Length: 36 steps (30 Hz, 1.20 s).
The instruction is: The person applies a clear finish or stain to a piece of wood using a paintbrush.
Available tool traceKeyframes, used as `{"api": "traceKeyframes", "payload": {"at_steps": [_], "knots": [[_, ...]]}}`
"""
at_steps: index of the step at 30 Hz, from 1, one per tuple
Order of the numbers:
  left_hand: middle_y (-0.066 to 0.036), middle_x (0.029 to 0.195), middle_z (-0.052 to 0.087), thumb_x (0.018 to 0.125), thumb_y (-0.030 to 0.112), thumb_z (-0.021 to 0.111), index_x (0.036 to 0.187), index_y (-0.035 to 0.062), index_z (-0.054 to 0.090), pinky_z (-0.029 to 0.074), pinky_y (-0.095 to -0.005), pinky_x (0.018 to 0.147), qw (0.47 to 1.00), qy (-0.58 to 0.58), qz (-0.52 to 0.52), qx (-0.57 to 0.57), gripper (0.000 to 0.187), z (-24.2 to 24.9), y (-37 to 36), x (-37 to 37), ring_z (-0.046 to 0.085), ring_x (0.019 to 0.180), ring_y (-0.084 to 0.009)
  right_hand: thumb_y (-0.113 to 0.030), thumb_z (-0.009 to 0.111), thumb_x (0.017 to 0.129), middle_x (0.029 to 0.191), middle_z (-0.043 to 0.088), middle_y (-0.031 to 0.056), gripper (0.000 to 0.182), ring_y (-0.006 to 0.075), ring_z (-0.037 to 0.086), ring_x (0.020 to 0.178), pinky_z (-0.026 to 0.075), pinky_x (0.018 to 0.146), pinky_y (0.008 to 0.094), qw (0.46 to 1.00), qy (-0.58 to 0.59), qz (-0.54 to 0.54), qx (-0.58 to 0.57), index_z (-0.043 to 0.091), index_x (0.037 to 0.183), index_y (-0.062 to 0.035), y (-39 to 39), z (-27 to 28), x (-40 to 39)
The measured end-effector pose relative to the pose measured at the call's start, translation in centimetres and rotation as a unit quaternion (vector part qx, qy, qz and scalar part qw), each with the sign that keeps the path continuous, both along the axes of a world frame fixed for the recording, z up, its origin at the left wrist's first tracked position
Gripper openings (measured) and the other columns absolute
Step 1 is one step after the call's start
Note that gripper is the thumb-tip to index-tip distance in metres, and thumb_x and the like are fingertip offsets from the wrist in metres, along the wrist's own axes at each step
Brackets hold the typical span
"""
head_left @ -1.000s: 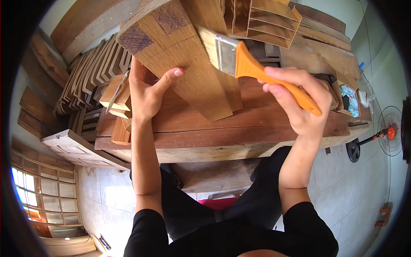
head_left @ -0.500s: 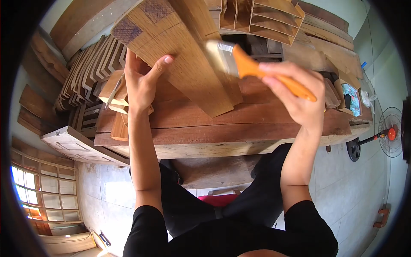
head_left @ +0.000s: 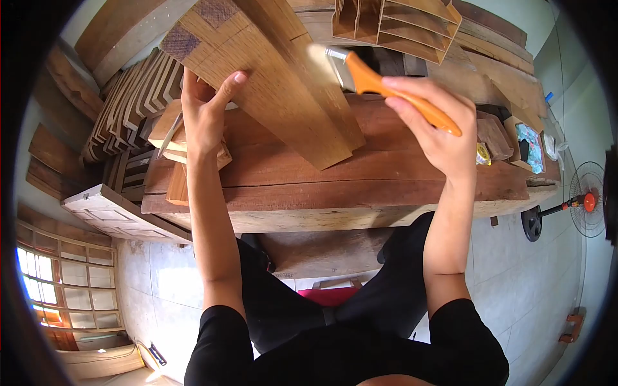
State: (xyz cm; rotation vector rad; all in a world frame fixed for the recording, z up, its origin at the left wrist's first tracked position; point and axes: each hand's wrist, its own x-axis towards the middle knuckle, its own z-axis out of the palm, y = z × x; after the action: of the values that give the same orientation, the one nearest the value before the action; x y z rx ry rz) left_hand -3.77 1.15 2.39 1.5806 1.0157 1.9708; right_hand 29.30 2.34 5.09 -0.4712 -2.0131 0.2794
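A long wooden piece, with dark end-grain patches at its upper left corner, is tilted over the workbench. Its lower end meets the bench top. My left hand grips its left edge, thumb on the face and the other fingers hidden behind. In my right hand is a paintbrush with an orange handle, a metal ferrule and pale bristles. The bristles overlap the right side of the wooden piece in this view, slightly blurred. My right fingers wrap round the handle.
Wooden blocks lie on the bench left of my left forearm. A wooden rack with shelves stands at the back. At the right are a box with a blue patterned cloth and a fan. Angled wooden parts line the left.
The paintbrush and my right hand have shifted slightly left and up along the wood. My left hand and the wooden piece have moved a little left and up.
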Motion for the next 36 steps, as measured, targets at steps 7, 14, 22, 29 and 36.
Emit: {"api": "traceKeyframes", "payload": {"at_steps": [7,14,22,29,36], "knots": [[-0.016,0.116,0.07,0.088,0.013,0.08,0.133,0.0007,0.051,0.053,-0.0384,0.096,1.0,0.0,0.019,-0.01,0.055,0.2,-0.1,-0.1,0.068,0.108,-0.0243,0.003,0.073,0.088,0.103,0.076,0.0117,0.022,0.0175,0.073,0.089,0.055,0.079,0.0265,1.0,-0.013,-0.007,0.015,0.074,0.11,0.0006,0.3,-0.3,-0.1],[-0.018,0.116,0.07,0.089,0.015,0.08,0.133,0.0014,0.05,0.055,-0.0371,0.092,1.0,0.001,0.013,-0.003,0.056,0.2,-0.4,0.3,0.069,0.106,-0.0243,-0.001,0.073,0.09,0.104,0.076,0.0111,0.022,0.0186,0.073,0.091,0.055,0.081,0.0271,0.999,-0.032,0.023,-0.036,0.074,0.111,0.0001,0.5,-0.3,0.2],[-0.017,0.114,0.07,0.09,0.017,0.08,0.131,0.0043,0.051,0.056,-0.0356,0.09,0.998,-0.006,0.046,-0.036,0.052,0.3,-0.2,-0.5,0.069,0.105,-0.0236,-0.008,0.073,0.091,0.101,0.076,0.0117,0.02,0.022,0.073,0.088,0.054,0.079,0.0301,0.994,-0.081,0.0,-0.074,0.074,0.11,-0.0025,0.8,-0.9,0.3],[-0.014,0.111,0.071,0.089,0.02,0.081,0.125,0.0059,0.053,0.052,-0.0263,0.079,0.995,-0.043,0.075,-0.049,0.048,0.5,-0.5,0.1,0.068,0.099,-0.0168,-0.016,0.074,0.091,0.093,0.075,0.0096,0.017,0.0251,0.071,0.078,0.054,0.071,0.0313,0.992,-0.099,-0.028,-0.072,0.075,0.107,-0.0098,1.9,-2.6,-0.1],[-0.009,0.105,0.072,0.088,0.023,0.082,0.122,0.0073,0.053,0.046,-0.0212,0.066,0.99,-0.032,0.115,-0.078,0.047,0.3,-0.3,-0.2,0.064,0.086,-0.0092,-0.026,0.074,0.09,0.095,0.076,0.0103,0.02,0.0309,0.072,0.083,0.055,0.074,0.0355,0.986,-0.13,-0.077,-0.073,0.077,0.104,-0.0117,2.3,-3.2,0.3]]}}
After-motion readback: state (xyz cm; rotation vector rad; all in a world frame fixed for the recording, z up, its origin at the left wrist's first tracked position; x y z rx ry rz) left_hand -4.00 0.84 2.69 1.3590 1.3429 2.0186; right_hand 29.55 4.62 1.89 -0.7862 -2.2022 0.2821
